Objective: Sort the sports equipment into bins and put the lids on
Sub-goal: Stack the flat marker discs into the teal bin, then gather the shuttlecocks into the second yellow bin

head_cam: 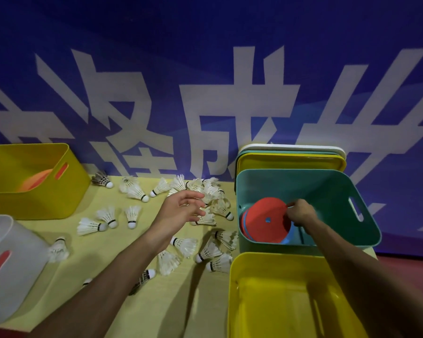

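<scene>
My right hand [300,214] reaches into the teal bin [327,189] and pinches the edge of a red flat disc [266,219] that lies tilted on blue and red discs below it. My left hand [183,211] hovers with fingers apart above the table, holding nothing, over scattered white shuttlecocks [132,213]. More shuttlecocks [213,254] lie left of the bins. An empty yellow bin [254,276] stands in front of the teal one. Stacked lids [291,157], white, teal and yellow, lean behind the teal bin.
A yellow bin [34,203] with orange discs stands at the back left. A translucent white bin [17,264] with red content sits at the near left. A blue banner wall [205,93] rises right behind the yellow-green table [176,308]. Red floor shows at right.
</scene>
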A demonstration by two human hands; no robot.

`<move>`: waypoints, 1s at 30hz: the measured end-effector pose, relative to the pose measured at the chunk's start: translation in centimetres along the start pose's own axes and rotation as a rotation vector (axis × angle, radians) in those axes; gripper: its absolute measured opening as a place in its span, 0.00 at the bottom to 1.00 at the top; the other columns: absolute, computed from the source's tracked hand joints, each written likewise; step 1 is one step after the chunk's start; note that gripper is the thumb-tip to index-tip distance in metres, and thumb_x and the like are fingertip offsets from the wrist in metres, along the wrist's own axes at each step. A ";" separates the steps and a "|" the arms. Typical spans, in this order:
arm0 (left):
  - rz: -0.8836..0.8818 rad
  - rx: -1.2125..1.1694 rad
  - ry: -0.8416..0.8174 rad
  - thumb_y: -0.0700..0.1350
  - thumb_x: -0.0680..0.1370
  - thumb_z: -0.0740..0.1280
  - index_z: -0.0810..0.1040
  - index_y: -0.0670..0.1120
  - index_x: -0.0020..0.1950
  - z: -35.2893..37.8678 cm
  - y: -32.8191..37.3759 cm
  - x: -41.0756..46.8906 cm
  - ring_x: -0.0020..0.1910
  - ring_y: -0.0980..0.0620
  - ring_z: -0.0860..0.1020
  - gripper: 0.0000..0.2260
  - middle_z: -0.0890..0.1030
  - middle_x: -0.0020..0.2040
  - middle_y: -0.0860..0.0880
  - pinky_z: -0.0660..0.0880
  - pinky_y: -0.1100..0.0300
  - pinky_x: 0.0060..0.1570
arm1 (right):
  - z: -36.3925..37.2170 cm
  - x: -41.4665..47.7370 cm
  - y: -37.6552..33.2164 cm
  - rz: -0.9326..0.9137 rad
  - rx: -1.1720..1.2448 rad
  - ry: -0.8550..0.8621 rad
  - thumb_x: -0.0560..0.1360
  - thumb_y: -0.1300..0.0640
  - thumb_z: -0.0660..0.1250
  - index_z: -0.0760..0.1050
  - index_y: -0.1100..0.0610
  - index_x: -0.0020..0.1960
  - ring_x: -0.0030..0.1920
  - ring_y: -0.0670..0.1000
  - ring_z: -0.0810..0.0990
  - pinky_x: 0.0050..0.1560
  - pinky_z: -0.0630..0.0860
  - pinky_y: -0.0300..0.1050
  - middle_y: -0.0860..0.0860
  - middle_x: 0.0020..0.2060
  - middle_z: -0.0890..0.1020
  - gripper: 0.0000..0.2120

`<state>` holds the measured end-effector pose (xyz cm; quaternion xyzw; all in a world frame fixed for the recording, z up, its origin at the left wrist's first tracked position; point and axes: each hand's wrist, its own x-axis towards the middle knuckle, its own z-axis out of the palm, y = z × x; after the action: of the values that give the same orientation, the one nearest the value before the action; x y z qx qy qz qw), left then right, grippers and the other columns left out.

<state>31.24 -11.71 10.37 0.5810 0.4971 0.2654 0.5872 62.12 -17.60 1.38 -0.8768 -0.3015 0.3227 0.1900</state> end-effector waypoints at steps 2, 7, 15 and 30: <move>0.003 -0.003 0.003 0.39 0.77 0.67 0.80 0.45 0.53 0.0 0.1 0.0 0.46 0.46 0.84 0.07 0.83 0.50 0.43 0.79 0.54 0.49 | -0.3 -0.4 -0.3 -0.025 -0.038 0.032 0.72 0.67 0.62 0.80 0.65 0.55 0.56 0.60 0.79 0.56 0.75 0.48 0.61 0.52 0.83 0.14; 0.007 -0.001 0.013 0.37 0.76 0.67 0.80 0.46 0.52 0.0 0.0 -0.2 0.45 0.48 0.84 0.08 0.83 0.50 0.45 0.79 0.56 0.48 | -0.7 -1.0 -1.9 -0.185 0.011 0.148 0.74 0.66 0.60 0.78 0.62 0.60 0.62 0.59 0.77 0.64 0.69 0.46 0.59 0.59 0.80 0.16; 0.001 -0.005 0.066 0.37 0.76 0.67 0.80 0.45 0.52 -1.6 -1.3 -1.0 0.43 0.49 0.84 0.07 0.83 0.49 0.45 0.79 0.57 0.46 | 0.4 -5.6 -7.5 -0.523 0.240 0.280 0.76 0.64 0.62 0.78 0.58 0.59 0.52 0.53 0.81 0.57 0.77 0.47 0.54 0.53 0.83 0.14; -0.066 0.084 0.118 0.35 0.76 0.66 0.80 0.47 0.47 -14.6 -6.9 -1.1 0.42 0.52 0.81 0.08 0.82 0.48 0.43 0.74 0.61 0.46 | 12.3 -11.6 -17.7 -0.667 0.036 0.042 0.77 0.59 0.64 0.77 0.52 0.59 0.45 0.46 0.79 0.48 0.77 0.43 0.48 0.48 0.82 0.11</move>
<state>15.99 -7.85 6.59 0.5718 0.5606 0.2586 0.5403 39.52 -10.24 7.13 -0.7328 -0.5623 0.2297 0.3067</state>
